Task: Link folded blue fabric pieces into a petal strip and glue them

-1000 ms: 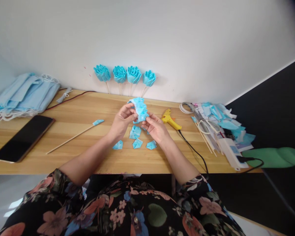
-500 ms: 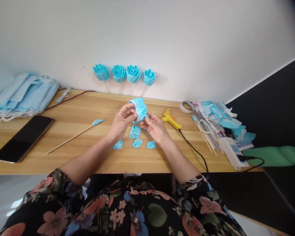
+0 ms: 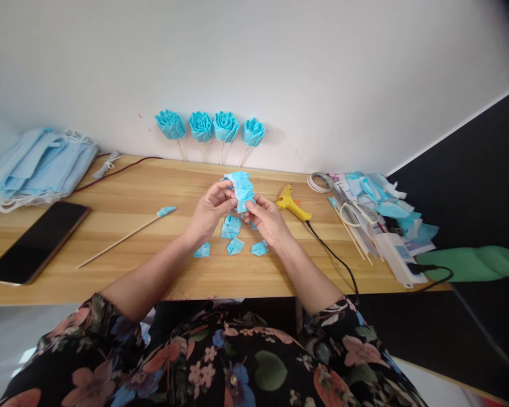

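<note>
A: What did the two hands have?

B: They had a blue ruffled cloth (image 3: 242,189). It was held up between them, over the middle of the table (image 3: 169,178).

A: How did the left hand (image 3: 214,206) hold it?

B: Its thumb and fingers were pinched on the left side of the cloth. The right hand (image 3: 266,216) pinched the near right edge.

A: What was close by?

B: Small folded blue pieces (image 3: 235,246) lay on the near side of the cloth. The right hand partly hid one. Off to the left lay a thin stick (image 3: 119,238) with a blue tip (image 3: 167,211) at its far end. To the right was a yellow glue gun (image 3: 294,206) with a black cord (image 3: 331,252).

A: And on the far side?

B: Four blue flowers (image 3: 226,126) on sticks made a row by the white wall (image 3: 322,85).

A: What about the two ends?

B: On the left were a pile of masks (image 3: 42,161) and, nearer, a black phone (image 3: 38,240). On the right were a roll of tape (image 3: 318,189), scissors (image 3: 350,204) and blue scraps (image 3: 382,195).
</note>
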### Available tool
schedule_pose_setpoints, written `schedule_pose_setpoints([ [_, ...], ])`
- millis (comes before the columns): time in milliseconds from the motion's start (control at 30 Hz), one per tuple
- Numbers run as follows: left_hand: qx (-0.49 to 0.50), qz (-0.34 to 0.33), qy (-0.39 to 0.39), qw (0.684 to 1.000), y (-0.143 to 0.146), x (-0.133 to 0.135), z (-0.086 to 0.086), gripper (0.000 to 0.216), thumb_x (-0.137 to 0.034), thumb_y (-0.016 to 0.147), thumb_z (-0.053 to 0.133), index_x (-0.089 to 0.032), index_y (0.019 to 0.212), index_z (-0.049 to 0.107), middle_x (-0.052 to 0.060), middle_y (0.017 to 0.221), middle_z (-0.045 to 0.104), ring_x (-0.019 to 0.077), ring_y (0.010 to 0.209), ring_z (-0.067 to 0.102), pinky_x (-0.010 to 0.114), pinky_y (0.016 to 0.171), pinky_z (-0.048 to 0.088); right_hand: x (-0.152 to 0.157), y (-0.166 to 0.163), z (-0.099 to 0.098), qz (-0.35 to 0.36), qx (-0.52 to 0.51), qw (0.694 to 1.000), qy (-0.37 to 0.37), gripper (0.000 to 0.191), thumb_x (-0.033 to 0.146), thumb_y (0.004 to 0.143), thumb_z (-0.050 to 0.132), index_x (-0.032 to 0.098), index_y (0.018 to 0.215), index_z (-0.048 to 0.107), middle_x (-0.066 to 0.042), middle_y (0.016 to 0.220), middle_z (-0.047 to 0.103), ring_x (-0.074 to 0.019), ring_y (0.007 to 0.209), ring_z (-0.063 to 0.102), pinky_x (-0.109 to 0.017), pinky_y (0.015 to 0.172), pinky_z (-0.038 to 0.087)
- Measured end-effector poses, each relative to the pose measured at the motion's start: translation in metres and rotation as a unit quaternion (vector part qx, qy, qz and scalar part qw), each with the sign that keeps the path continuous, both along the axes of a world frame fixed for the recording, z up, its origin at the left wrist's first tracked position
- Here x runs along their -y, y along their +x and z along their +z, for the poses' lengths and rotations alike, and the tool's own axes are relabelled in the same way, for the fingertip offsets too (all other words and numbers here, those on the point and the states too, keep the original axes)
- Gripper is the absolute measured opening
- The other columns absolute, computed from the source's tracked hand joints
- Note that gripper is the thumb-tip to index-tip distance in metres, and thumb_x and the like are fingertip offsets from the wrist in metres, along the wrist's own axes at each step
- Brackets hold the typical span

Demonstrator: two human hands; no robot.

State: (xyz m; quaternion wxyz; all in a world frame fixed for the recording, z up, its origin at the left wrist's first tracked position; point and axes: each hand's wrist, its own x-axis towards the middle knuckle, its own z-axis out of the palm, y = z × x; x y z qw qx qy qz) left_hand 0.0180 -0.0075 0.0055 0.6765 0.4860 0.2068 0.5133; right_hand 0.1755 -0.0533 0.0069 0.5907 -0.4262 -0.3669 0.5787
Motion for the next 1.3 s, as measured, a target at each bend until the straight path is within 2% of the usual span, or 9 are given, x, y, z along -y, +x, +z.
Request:
schedule_pose_setpoints([
  [267,-0.022,0.003,0.020,1.000,-0.0003,0.0041,0.0006,0.032,-0.036,0.083,0.079,-0.020,0.107,0.066,0.001,0.087,0.068,0.0118,0.074,0.062,0.026,0.071,0.052,0.0004,0.0001,-0.0007,0.002,0.005,1.000,0.008,0.039,0.049,0.062,0.091,0.021,0.077,0.069,0.004,0.068,0.067,-0.0095,0.058,0.057,-0.023,0.056,0.047],
  [367,-0.026,-0.004,0.028,0.999,0.0007,0.0049,0.0011,0.036,-0.030,0.078,0.082,-0.020,0.107,0.064,0.001,0.090,0.068,0.0128,0.079,0.064,0.026,0.071,0.052,0.0004,-0.0003,-0.0019,0.008,0.007,1.000,0.012,0.039,0.049,0.063,0.091,0.021,0.077,0.068,0.003,0.067,0.066,-0.0097,0.058,0.056,-0.023,0.056,0.047],
  [500,-0.024,0.011,0.027,0.999,0.0017,0.0051,0.0022,0.031,-0.024,0.077,0.081,-0.020,0.102,0.064,0.001,0.086,0.068,0.0125,0.079,0.063,0.025,0.072,0.052,0.0013,-0.0008,-0.0027,0.013,0.031,0.999,0.010,0.038,0.050,0.064,0.089,0.021,0.077,0.068,0.003,0.069,0.067,-0.0099,0.059,0.057,-0.024,0.058,0.049],
  [700,-0.015,0.037,0.027,0.999,0.0025,0.0048,0.0035,0.029,-0.021,0.074,0.081,-0.020,0.098,0.065,0.000,0.085,0.067,0.0116,0.077,0.062,0.025,0.073,0.051,0.0027,-0.0007,-0.0006,0.009,0.039,0.999,0.028,0.037,0.049,0.069,0.086,0.024,0.093,0.073,0.004,0.078,0.066,-0.0116,0.067,0.058,-0.024,0.058,0.051],
  [900,-0.043,0.045,0.041,0.997,0.0018,0.0063,0.0041,0.030,-0.018,0.075,0.078,-0.020,0.101,0.063,0.000,0.084,0.065,0.0117,0.076,0.060,0.025,0.072,0.050,0.0032,-0.0007,-0.0035,-0.015,0.094,0.995,0.029,0.033,0.049,0.072,0.083,0.022,0.071,0.064,0.003,0.071,0.063,-0.0118,0.066,0.056,-0.025,0.061,0.050],
  [1167,-0.030,0.018,0.045,0.998,0.0017,0.0046,0.0026,0.031,-0.016,0.075,0.077,-0.019,0.103,0.062,-0.002,0.080,0.065,0.0113,0.073,0.061,0.024,0.069,0.050,0.0042,-0.0027,-0.0020,-0.037,0.154,0.986,0.053,0.033,0.047,0.074,0.079,0.022,0.068,0.058,0.004,0.064,0.057,-0.0117,0.062,0.053,-0.026,0.061,0.046],
  [1300,-0.029,0.021,0.037,0.999,0.0008,0.0018,0.0010,0.031,-0.016,0.076,0.076,-0.019,0.103,0.062,-0.001,0.082,0.064,0.0108,0.074,0.061,0.024,0.069,0.050,0.0045,-0.0003,-0.0004,-0.021,0.154,0.986,0.054,0.035,0.051,0.075,0.078,0.021,0.070,0.060,0.003,0.071,0.062,-0.0122,0.065,0.056,-0.027,0.065,0.048],
])
